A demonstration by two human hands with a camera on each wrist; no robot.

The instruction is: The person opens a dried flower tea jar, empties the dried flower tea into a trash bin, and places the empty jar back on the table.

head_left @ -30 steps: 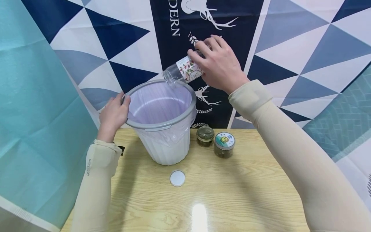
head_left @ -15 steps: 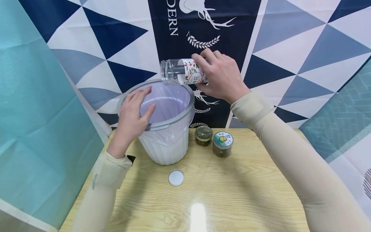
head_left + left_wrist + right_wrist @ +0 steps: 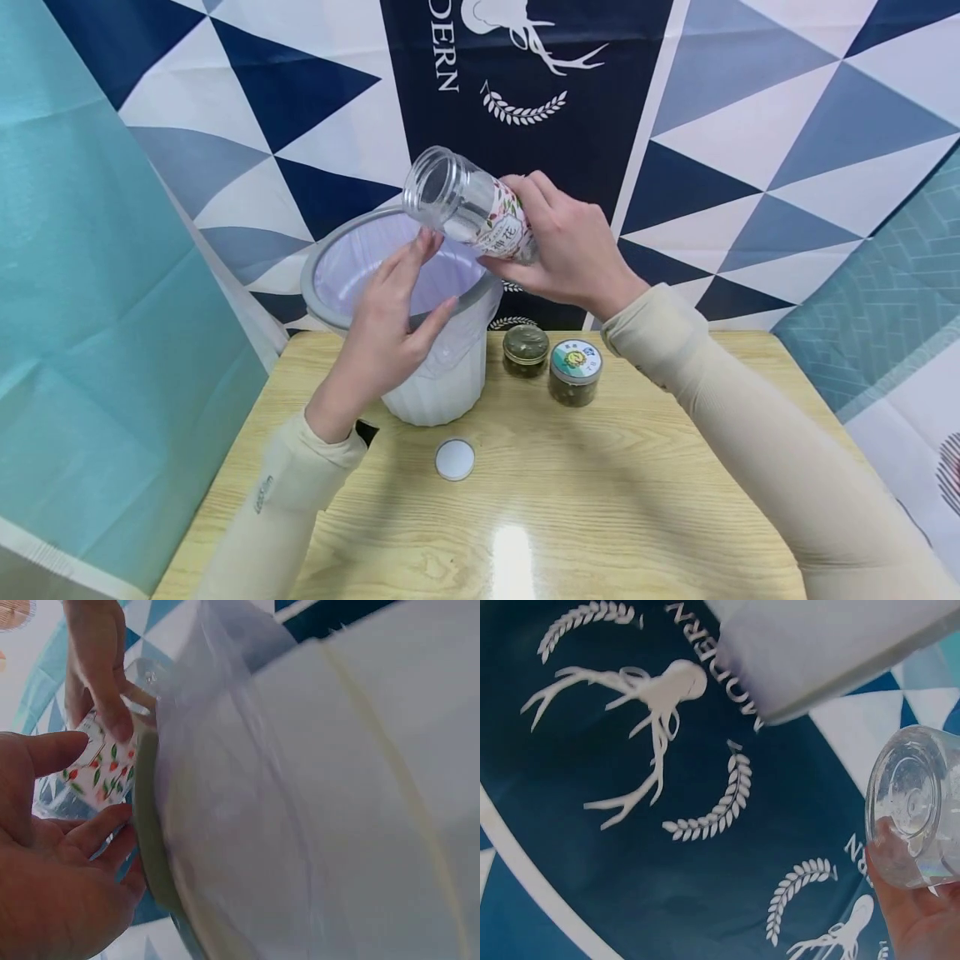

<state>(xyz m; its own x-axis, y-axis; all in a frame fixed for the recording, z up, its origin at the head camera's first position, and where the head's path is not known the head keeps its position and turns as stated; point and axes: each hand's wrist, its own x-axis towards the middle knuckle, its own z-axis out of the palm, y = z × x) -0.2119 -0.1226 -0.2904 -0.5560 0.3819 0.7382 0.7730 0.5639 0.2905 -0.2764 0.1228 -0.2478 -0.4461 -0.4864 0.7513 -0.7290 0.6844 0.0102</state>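
My right hand (image 3: 566, 246) grips a clear, flower-labelled jar (image 3: 468, 200) by its lower body, tilted with its open mouth up and to the left. Its see-through base (image 3: 911, 802) faces the right wrist camera. My left hand (image 3: 382, 333) is just below the jar's mouth, fingers fairly straight and fingertips right at the neck, thumb apart. Under both hands stands a white bin (image 3: 442, 392) with a grey rim and a thin plastic liner. The left wrist view shows the jar's printed label (image 3: 105, 769) beyond my left fingers.
A round white lid (image 3: 454, 460) lies on the wooden table (image 3: 600, 500) in front of the bin. To the bin's right stand two small jars, one dark-topped (image 3: 525, 350), one with a picture lid (image 3: 575, 372). A patterned cloth (image 3: 750, 150) hangs behind.
My left hand has left the bin's rim and moved right to the jar's neck. My right hand has lowered and turned the jar from mouth-down over the bin to mouth-up.
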